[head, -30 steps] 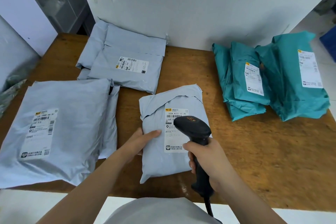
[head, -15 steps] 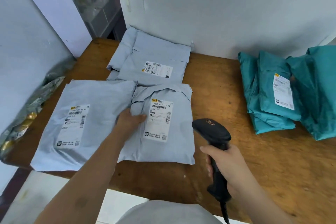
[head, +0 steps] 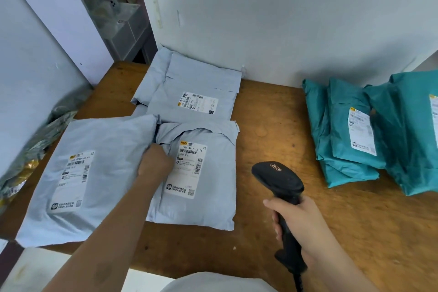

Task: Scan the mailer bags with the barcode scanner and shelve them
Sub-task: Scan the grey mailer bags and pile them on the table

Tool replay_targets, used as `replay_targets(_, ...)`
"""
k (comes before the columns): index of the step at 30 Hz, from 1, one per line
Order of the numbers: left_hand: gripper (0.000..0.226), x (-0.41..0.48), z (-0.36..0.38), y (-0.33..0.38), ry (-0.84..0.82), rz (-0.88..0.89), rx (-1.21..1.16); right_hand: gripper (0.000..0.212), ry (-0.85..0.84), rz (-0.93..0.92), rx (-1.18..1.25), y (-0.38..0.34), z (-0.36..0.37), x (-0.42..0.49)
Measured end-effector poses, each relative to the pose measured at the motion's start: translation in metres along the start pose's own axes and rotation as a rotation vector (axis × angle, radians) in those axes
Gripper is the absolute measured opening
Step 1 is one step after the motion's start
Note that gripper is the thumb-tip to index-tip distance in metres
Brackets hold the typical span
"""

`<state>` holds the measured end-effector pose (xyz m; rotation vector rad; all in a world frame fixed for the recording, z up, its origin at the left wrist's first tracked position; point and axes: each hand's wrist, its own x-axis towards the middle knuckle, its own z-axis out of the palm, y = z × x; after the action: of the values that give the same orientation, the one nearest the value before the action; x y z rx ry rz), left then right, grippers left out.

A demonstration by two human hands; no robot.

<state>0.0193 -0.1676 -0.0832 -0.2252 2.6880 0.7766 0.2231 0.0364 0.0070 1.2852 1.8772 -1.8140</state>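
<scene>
A: Where is the bag being handled?

B: The middle grey mailer bag (head: 208,197) lies flat near the front of the wooden table (head: 272,125), label up. Its left edge touches the large grey mailer bag (head: 99,173) beside it.

A: And the left hand?

B: The left hand (head: 155,161) sits right at that seam, knuckles up, with the fingers curled under and out of sight. I cannot tell whether they pinch the bag's edge or only press on it.

A: The scanner?

B: The barcode scanner (head: 278,179) is upright to the right of that bag, over bare wood and apart from it. The right hand (head: 301,223) is wrapped round its handle, and the cable runs off the bottom of the view.

A: What else is on the table?

B: A stack of grey mailer bags (head: 194,92) lies just behind the middle one, against the white wall (head: 284,31), top label showing. On the right, well apart, teal mailer bags (head: 350,130) overlap one another, white labels up. At the far left, crumpled plastic wrapping (head: 33,144) lies along the table's edge by the side wall.
</scene>
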Motion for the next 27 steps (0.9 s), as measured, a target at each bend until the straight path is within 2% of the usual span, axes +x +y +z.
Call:
replay_targets(3,0.058,0.012,0.002,0.038,0.074,0.129,0.222,0.039,-0.017,0.009,0.004,-0.008,-0.001,0.007)
replay_targets(6,0.051,0.039,-0.004,0.077,0.094,0.214,0.076,0.037,-0.021,-0.022,0.004,-0.023,-0.002,0.017)
replay_targets(8,0.044,0.072,-0.008,0.087,0.09,0.148,-0.025,0.038,-0.016,-0.05,0.006,-0.034,-0.005,0.026)
replay_targets(12,0.043,0.131,-0.023,0.084,0.046,0.042,0.211,0.04,0.006,-0.073,0.015,-0.052,-0.012,0.046)
replay_targets(15,0.054,0.16,-0.027,0.077,-0.016,-0.034,0.28,0.042,-0.002,-0.069,0.013,-0.06,-0.015,0.062)
replay_targets(18,0.071,0.171,-0.022,0.074,-0.098,-0.074,0.181,0.043,-0.013,-0.053,0.011,-0.063,-0.012,0.076)
replay_targets(20,0.077,0.172,-0.015,0.074,-0.074,-0.083,0.098,0.042,-0.019,-0.043,0.021,-0.063,-0.01,0.083)
replay_targets(22,0.066,0.174,-0.013,0.076,-0.014,-0.097,-0.034,0.039,-0.031,-0.031,0.025,-0.063,-0.007,0.088)
replay_targets(25,0.028,0.17,-0.015,0.091,-0.001,-0.024,-0.151,0.036,-0.057,-0.038,0.034,-0.062,-0.005,0.091)
replay_targets(27,0.029,0.162,-0.019,0.11,0.025,0.127,-0.161,0.037,-0.063,-0.05,0.031,-0.061,-0.006,0.088)
